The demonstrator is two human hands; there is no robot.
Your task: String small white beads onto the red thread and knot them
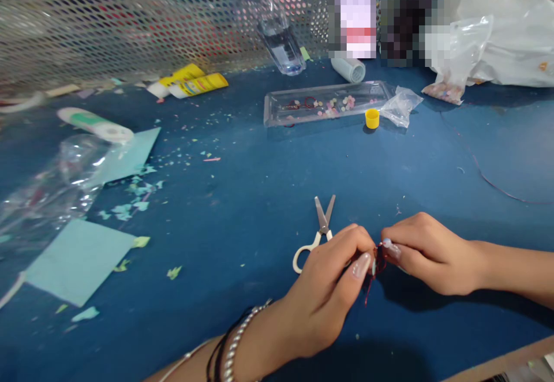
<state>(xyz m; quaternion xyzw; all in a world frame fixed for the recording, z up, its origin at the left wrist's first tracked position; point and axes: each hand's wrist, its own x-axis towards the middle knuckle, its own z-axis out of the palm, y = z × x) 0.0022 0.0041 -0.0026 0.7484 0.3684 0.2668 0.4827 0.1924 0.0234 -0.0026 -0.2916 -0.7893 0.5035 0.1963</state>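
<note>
My left hand pinches a dark red beaded string between thumb and fingertips, close above the blue table. Facing it, my right hand is closed on the other side of the same string, a small pale bead showing at its fingertips. Loose red ends hang below; the rest of the string is hidden by the fingers. A pair of scissors with white handles lies with blades apart, partly behind my left hand.
Behind lie a clear plastic tray of beads, a yellow cap and a water bottle. Yellow tubes, blue paper and scraps are to the left. A plastic bag of beads and a thin thread are at right.
</note>
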